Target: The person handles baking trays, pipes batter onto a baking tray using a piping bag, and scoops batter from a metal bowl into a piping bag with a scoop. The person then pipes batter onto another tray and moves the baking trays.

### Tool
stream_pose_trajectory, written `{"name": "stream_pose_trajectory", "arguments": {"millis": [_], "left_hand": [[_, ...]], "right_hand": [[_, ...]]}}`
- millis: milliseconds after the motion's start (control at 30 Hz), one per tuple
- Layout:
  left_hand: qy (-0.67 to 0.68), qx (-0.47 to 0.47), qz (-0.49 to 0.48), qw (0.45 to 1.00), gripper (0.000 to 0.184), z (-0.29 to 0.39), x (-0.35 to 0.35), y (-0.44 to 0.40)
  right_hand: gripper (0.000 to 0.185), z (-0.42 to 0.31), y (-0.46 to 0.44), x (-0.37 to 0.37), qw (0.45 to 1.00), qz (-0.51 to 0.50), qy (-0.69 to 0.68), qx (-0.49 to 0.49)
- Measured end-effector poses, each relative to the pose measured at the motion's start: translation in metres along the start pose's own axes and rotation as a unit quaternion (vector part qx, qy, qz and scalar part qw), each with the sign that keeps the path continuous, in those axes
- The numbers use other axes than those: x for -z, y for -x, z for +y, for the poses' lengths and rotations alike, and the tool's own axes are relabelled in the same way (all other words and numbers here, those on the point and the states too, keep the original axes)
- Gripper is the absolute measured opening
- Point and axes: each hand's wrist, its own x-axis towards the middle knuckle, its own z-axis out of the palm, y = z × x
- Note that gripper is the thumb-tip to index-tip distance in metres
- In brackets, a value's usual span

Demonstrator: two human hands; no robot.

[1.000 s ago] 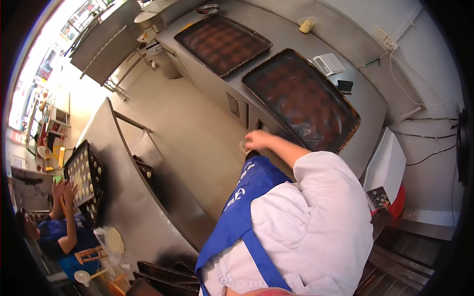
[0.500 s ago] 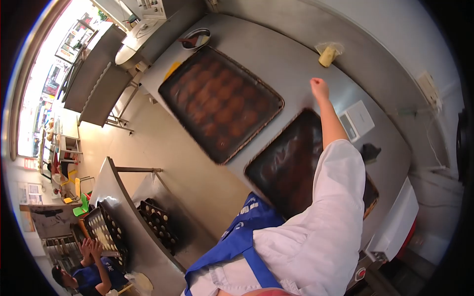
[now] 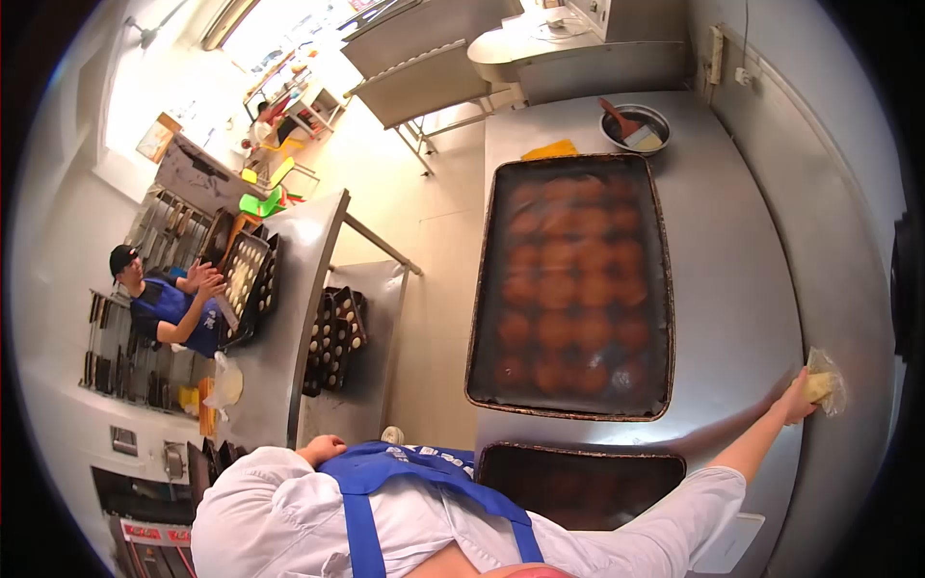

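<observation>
At the wall side of the steel counter, my right hand (image 3: 798,399) has its fingers closed at a yellow piece in a clear plastic bag (image 3: 822,387). My left hand (image 3: 324,448) is beside my apron at waist height, fingers curled in and nothing visible in them. Between my two hands lies a large dark tray (image 3: 574,289) with rows of brown round pieces under a glossy, see-through cover. Nearer to me, a second dark tray (image 3: 578,486) is partly hidden by my body and right sleeve.
A metal bowl (image 3: 634,129) with a brush stands beyond the tray, near a yellow cloth (image 3: 550,150). By my right sleeve is a white scale (image 3: 730,545). At left, a co-worker (image 3: 173,313) holds both hands over a tray of pale rounds (image 3: 248,279) on another steel table (image 3: 299,289).
My right hand has gone from low by the apron, over the counter, to the bagged yellow piece. The view has turned, and my left hand now shows. The trays lie still.
</observation>
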Motion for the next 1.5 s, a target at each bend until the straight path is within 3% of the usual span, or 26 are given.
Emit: {"name": "stream_pose_trajectory", "arguments": {"millis": [100,133,267,400,467,533,600,633,733,833,933,967,1000,1067,1100,1167,1233,1333,1400,1433,1467,1500], "left_hand": [[-0.007,0.014,0.013,1.0,0.042,0.014,0.007,0.002],[-0.002,0.003,0.009,1.0,0.042,0.02,0.007,0.002],[-0.007,-0.017,0.002,1.0,0.042,0.027,0.002,-0.003],[-0.005,-0.05,-0.027,0.998,0.044,0.036,-0.012,-0.021],[-0.07,-0.124,-0.062,0.988,0.044,0.057,-0.015,-0.027],[-0.081,-0.214,-0.094,0.969,0.046,0.087,-0.014,-0.037],[-0.01,-0.279,-0.071,0.958,0.046,0.148,0.01,-0.011],[0.047,-0.326,-0.046,0.943,0.045,0.176,0.018,0.0],[0.23,-0.427,-0.08,0.871,0.038,0.262,0.049,0.048],[0.355,-0.545,-0.151,0.745,0.044,0.315,0.063,0.081],[0.409,-0.573,-0.081,0.705,0.049,0.332,0.08,0.103],[0.506,-0.592,-0.082,0.622,0.051,0.333,0.078,0.097],[0.54,-0.554,-0.098,0.626,0.049,0.319,0.084,0.093],[0.611,-0.449,-0.083,0.647,0.043,0.28,0.086,0.079],[0.608,-0.449,-0.086,0.649,0.043,0.255,0.089,0.071],[0.723,-0.347,-0.205,0.561,0.038,0.203,0.097,0.054],[0.733,-0.373,-0.186,0.538,0.035,0.167,0.097,0.048],[0.689,-0.445,-0.167,0.547,0.034,0.122,0.096,0.034],[0.665,-0.457,-0.204,0.554,0.037,0.102,0.096,0.03],[0.653,-0.468,-0.229,0.55,0.039,0.096,0.098,0.026],[0.633,-0.474,-0.253,0.557,0.039,0.093,0.099,0.022],[0.675,-0.439,-0.279,0.523,0.04,0.091,0.098,0.018]], "right_hand": [[0.094,-0.008,0.001,-0.001,0.998,0.013,0.061,0.01],[0.083,-0.01,0.008,0.0,0.994,0.025,0.097,0.051],[0.073,-0.01,0.018,0.011,0.991,-0.009,0.106,0.085],[0.065,0.016,0.025,0.013,0.99,-0.046,0.031,0.126],[0.063,0.021,0.04,0.02,0.987,-0.065,0.012,0.147],[0.055,0.02,0.066,0.031,0.969,-0.13,-0.205,0.046],[0.054,0.01,0.101,0.044,0.948,-0.16,-0.273,0.034],[0.052,0.001,0.122,0.055,0.922,-0.19,-0.336,0.017],[0.056,-0.043,0.236,0.114,0.861,-0.29,-0.401,0.115],[0.06,-0.067,0.372,0.172,0.787,-0.43,-0.413,0.157],[0.049,-0.062,0.494,0.216,0.733,-0.488,-0.403,0.249],[0.05,-0.049,0.526,0.224,0.691,-0.529,-0.419,0.258],[0.05,-0.053,0.561,0.252,0.688,-0.552,-0.403,0.244],[0.043,-0.052,0.598,0.291,0.656,-0.539,-0.332,0.411],[0.04,-0.047,0.612,0.307,0.621,-0.533,-0.291,0.496],[0.033,-0.041,0.628,0.329,0.548,-0.616,-0.32,0.467],[0.029,-0.02,0.648,0.323,0.598,-0.65,-0.353,0.309],[0.033,-0.022,0.68,0.32,0.632,-0.685,-0.271,0.241],[0.039,-0.022,0.699,0.318,0.475,-0.855,-0.194,0.076],[0.039,-0.028,0.707,0.329,0.496,-0.841,-0.207,0.066],[0.035,-0.036,0.714,0.347,0.495,-0.815,-0.25,0.171],[0.032,-0.039,0.72,0.357,0.493,-0.777,-0.28,0.274]]}}
